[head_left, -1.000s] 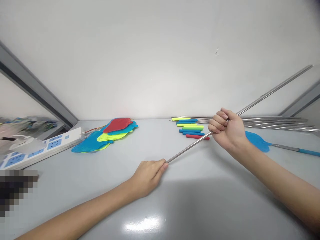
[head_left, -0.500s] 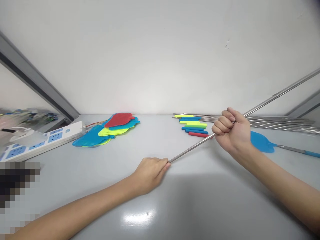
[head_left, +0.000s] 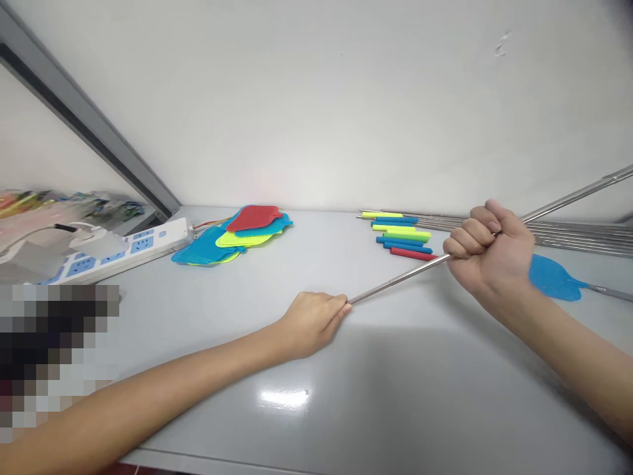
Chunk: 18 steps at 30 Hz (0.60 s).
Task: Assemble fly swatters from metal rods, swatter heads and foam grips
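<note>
A thin silver telescopic rod [head_left: 408, 272] slants up to the right in front of me. My left hand [head_left: 316, 323] is closed round its lower, thinner end, low over the table. Higher up, my right hand [head_left: 489, 251] makes a fist about the rod, palm side toward me. Beyond this fist the rod gets thicker at a stepped joint, and its far end leaves the view. A blue fly swatter [head_left: 556, 277] lies behind my right forearm, its head partly covered. Coloured handle sleeves [head_left: 406, 236] in yellow-green, blue and red lie left of the right fist.
At the back left is a pile of leaf-shaped swatter heads [head_left: 254, 219]. A white power strip [head_left: 163, 239] with a plug in it stands on the left. Several metal rods [head_left: 583, 239] lie along the wall at right. The grey table [head_left: 420, 402] has a front edge at bottom.
The view has turned left and down, so things appear farther right. Both hands still grip the rod, slightly farther apart. The rod's stepped joint shows farther from my right fist.
</note>
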Available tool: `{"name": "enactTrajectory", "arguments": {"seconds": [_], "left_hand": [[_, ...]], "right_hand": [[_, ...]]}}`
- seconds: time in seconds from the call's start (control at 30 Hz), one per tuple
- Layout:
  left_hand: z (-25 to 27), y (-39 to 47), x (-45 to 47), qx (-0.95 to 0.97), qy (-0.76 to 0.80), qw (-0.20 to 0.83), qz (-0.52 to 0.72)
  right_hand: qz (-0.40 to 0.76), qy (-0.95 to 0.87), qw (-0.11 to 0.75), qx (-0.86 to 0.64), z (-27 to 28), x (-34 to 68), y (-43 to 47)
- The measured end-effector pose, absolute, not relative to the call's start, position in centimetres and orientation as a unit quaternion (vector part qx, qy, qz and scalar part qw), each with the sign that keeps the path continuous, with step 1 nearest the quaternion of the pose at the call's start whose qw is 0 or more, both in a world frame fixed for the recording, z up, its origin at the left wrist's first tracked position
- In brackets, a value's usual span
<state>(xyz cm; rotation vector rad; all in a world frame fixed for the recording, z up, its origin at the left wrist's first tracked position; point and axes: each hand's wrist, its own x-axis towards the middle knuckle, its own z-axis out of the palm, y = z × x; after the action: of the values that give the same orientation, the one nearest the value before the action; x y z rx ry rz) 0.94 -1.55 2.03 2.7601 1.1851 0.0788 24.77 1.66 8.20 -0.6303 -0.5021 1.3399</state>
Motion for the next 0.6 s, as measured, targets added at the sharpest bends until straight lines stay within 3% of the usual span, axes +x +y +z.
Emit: {"name": "enactTrajectory", "arguments": {"seconds": [0.6], "left_hand": [[2.18,-1.55,0.99,0.913,0.4,0.078,0.028]], "right_hand": [[0.601,-0.253,0.702,-0.285,8.43,24.26,1.2]]}}
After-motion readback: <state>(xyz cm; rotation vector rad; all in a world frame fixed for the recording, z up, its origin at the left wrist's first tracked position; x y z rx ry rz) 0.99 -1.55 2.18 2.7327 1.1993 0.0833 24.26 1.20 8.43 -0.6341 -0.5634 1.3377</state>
